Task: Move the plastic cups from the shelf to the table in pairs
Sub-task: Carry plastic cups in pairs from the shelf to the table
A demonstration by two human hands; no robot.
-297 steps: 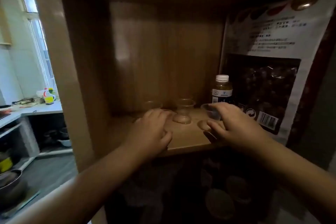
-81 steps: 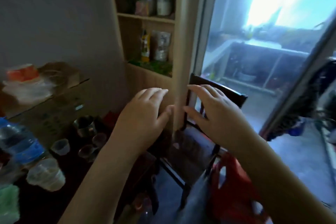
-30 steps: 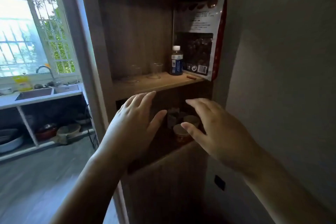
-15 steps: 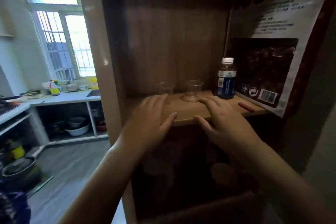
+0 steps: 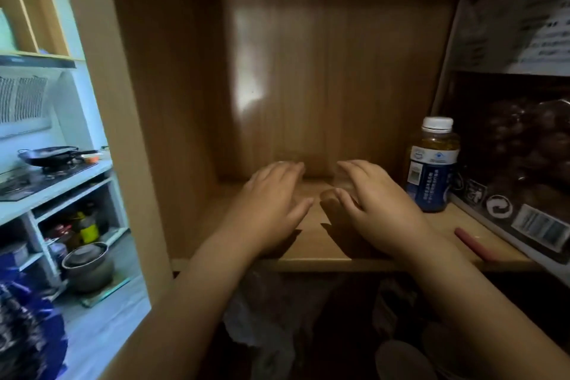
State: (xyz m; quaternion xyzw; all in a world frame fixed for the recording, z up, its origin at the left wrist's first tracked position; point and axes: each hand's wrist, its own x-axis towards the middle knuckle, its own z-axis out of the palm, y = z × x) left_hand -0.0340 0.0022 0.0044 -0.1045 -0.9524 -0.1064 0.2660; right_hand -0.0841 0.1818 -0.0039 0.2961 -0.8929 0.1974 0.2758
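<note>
Wooden shelf (image 5: 311, 251), deep and dim, fills the view, with a kitchen counter and pots off beyond its left post. Take the brown bottle (image 5: 431, 166) with the white cap as the marker: it stands upright toward the right of the board, a big printed snack bag (image 5: 521, 139) leaning just past it, and a small red stick (image 5: 473, 245) lying in front of it near the shelf's edge.

Both hands are in over the board, left of that bottle. Right hand (image 5: 376, 210) is nearest it, palm down, fingers spread and arched. Left hand (image 5: 271, 207) sits farther from the bottle, also spread, thumb out. Neither is gripping anything I can make out. The clear plastic cups are nearly lost here: a faint rim (image 5: 285, 162) shows at the left fingertips, and a glassy smudge (image 5: 342, 183) under the right fingertips, both toward the back from the hands. Whether fingers are touching them, I cannot tell.

Risks now, as I judge it: see-through, featherlight cups in poor light are easy to misjudge, so a fingertip could tip one or nudge it deeper. Squeeze too hard and thin plastic buckles. And the right wrist passes close to the bottle; a wide pull-out could knock it over.
</note>
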